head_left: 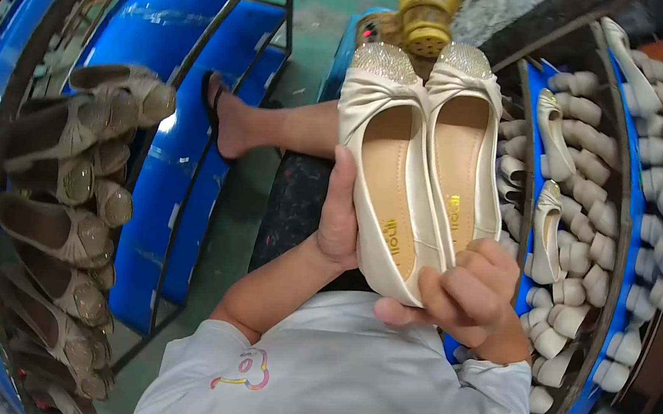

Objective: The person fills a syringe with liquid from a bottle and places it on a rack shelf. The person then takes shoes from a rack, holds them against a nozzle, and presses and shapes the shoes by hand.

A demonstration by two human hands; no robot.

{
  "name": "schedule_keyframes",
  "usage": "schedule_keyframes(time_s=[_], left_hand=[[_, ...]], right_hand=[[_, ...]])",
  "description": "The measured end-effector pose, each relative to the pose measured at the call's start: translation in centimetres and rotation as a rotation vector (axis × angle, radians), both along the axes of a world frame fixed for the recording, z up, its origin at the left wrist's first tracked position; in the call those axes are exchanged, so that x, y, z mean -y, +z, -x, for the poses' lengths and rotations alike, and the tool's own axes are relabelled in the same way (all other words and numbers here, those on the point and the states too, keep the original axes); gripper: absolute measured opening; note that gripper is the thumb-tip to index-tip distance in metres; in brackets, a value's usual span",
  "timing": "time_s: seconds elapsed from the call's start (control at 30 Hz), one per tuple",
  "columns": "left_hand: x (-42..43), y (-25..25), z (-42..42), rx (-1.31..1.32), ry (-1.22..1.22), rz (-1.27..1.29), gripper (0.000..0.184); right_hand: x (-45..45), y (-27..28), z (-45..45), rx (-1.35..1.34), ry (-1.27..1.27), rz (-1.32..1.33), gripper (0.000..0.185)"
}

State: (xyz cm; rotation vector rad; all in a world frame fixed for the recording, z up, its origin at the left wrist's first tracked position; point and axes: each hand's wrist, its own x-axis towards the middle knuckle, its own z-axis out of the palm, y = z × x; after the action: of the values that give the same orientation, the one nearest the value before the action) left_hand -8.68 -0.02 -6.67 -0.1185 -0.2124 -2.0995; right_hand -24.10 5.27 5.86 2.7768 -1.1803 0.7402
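Heels pinched in our right hand (pixel 473 292), the cream pair of shoes (pixel 426 178) lies side by side before our white shirt (pixel 366 375). Our left hand (pixel 340 221) grasps one outer side, though its hidden fingers leave the firmness unclear. Should our right fingers slacken, the shoes could slip apart; squeezing too hard could crease the heels, and swinging wide might knock the racked shoes (pixel 547 243).

Two cream flats (pixel 385 164) sit in the fingers of one left hand (pixel 340 217) and one right hand (pixel 473 295), one sandalled foot (pixel 232 128) lies beyond the left fingers, and racked shoes (pixel 78 238) on both sides overlap uncountably.
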Motion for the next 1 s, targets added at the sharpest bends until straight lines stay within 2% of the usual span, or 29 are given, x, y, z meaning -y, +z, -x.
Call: schedule_keyframes(time_s=[0.07, 0.17, 0.27, 0.33, 0.4, 0.67, 1.0], left_hand=[[-0.5, 1.2, -1.0, 0.236, 0.06, -0.017, 0.095], [-0.3, 2.5, -1.6, 0.425, 0.137, -0.003, 0.098], [-0.1, 3.2, -2.0, 0.497, 0.2, 0.031, 0.097], [0.0, 3.4, -2.1, 0.548, 0.246, 0.059, 0.096], [0.1, 3.2, -2.1, 0.584, 0.269, 0.084, 0.096], [-0.4, 2.3, -1.3, 0.631, 0.247, 0.028, 0.097], [-0.9, 2.6, -1.6, 0.721, 0.22, 0.149, 0.1]], right_hand=[[0.3, -1.5, 0.0, 0.026, 0.044, 0.043, 0.033], [1.2, -3.1, 1.1, 0.188, -0.011, 0.04, 0.045], [2.7, -5.7, 2.6, 0.412, 0.038, -0.057, 0.039], [3.3, -6.3, 0.9, 0.648, 0.043, -0.112, 0.036], [3.7, -6.5, 0.3, 0.755, 0.02, -0.129, 0.035], [3.7, -6.2, 1.2, 0.734, -0.076, -0.167, 0.034], [3.2, -5.4, 3.2, 0.662, -0.163, -0.235, 0.035]])
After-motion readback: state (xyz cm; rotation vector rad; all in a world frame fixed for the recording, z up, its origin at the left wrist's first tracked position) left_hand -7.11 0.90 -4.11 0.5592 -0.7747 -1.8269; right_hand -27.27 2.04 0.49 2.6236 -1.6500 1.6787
